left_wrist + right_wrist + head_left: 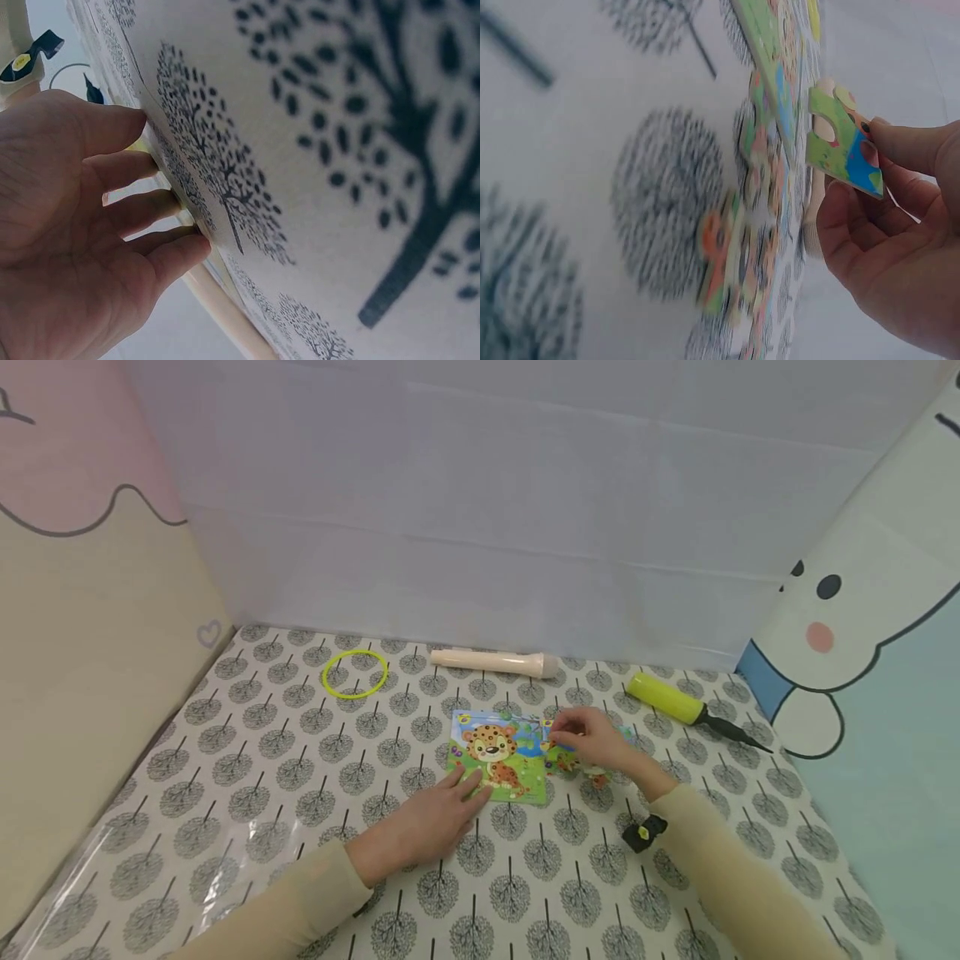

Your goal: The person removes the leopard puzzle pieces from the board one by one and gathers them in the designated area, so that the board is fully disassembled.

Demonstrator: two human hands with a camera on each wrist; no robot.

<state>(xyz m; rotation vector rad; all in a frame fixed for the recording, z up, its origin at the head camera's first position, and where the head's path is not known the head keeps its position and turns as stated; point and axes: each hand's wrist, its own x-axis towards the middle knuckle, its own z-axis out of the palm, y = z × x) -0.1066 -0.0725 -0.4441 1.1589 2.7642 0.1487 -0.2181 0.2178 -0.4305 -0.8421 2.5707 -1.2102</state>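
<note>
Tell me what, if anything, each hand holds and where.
Right hand: a puzzle piece, pinched by one edge. Left hand: nothing held, resting at the puzzle board's lower-left corner.

Green and blue puzzle piece (847,154)

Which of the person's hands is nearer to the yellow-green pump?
Right. The right hand holds a puzzle piece left of the pump; the left hand is farther left, at the near-left corner of the puzzle board.
</note>
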